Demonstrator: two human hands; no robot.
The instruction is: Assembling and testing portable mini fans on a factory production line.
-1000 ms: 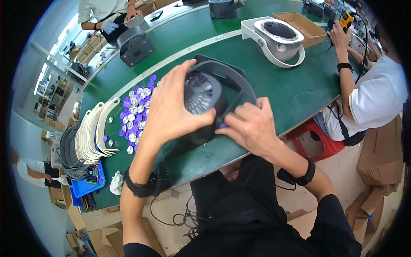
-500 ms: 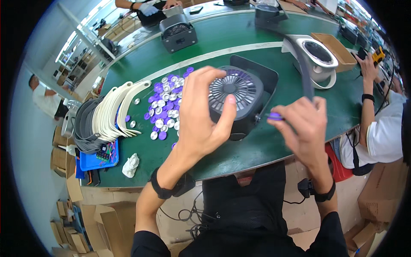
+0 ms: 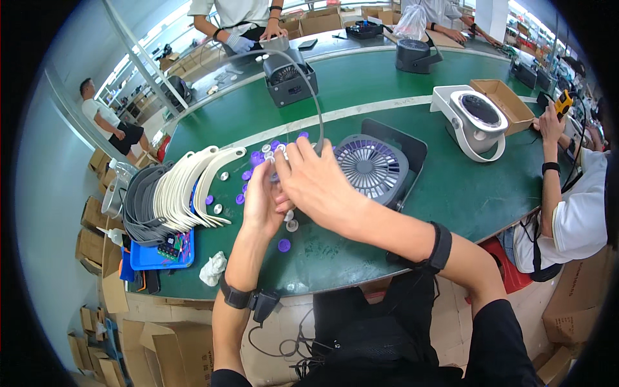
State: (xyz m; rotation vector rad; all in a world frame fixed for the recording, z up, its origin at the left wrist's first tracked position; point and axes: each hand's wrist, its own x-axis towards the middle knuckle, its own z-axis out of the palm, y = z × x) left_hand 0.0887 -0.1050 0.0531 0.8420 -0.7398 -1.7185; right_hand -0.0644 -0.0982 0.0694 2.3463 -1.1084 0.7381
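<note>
My right hand is closed round a thin grey curved handle, which arches up and away over the table. Close against it, my left hand has its fingers curled in; what they hold is hidden between the two hands. Both are above a pile of small purple and silver round caps, partly covered by them. Just right of my right hand a dark grey fan lies face up in its bracket, purple showing through its grille. No hand of mine grips the fan.
Cream and grey curved handles are stacked at left beside a blue tray and a crumpled white cloth. A white fan and cardboard tray stand at right. A grey fan is across; co-workers sit and stand around.
My right hand has swung left from beside the fan to the caps, carrying the grey handle. My left hand has left the fan and moved left, meeting the right. The view has tilted up.
</note>
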